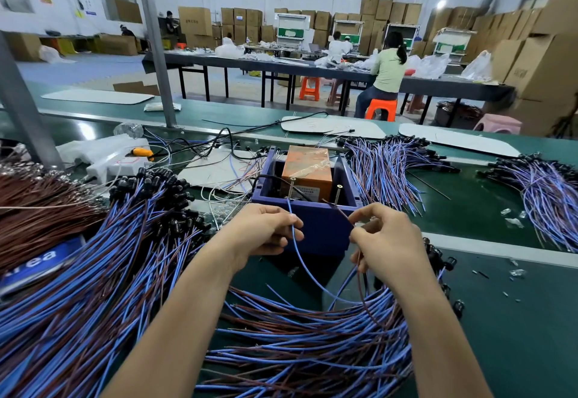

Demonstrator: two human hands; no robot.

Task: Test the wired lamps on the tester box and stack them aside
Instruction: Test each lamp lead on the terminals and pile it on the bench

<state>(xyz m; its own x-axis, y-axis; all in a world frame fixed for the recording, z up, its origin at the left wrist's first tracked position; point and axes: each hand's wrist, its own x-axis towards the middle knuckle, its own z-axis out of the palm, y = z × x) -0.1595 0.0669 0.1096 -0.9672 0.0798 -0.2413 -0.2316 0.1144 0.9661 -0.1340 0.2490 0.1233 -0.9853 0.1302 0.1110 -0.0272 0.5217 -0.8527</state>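
Observation:
A dark blue tester box (pixel 316 225) stands mid-table with an orange block (pixel 308 172) inside and two upright screws (pixel 337 193) at its front edge. My left hand (pixel 266 231) pinches a blue wire (pixel 300 260) whose end rises to the left screw. My right hand (pixel 384 238) pinches a brown wire (pixel 339 209) running up toward the right screw. Both wires loop down into a heap of wired lamps (pixel 312 344) under my right forearm. The lamp on these two wires is hidden.
A large pile of blue and brown wired lamps (pixel 125 256) lies to the left, with more bundles (pixel 387 166) behind the box and one at the far right (pixel 550 191). A white power strip (pixel 115 166) and loose cables lie at the back left. A metal post (pixel 156 44) stands beyond.

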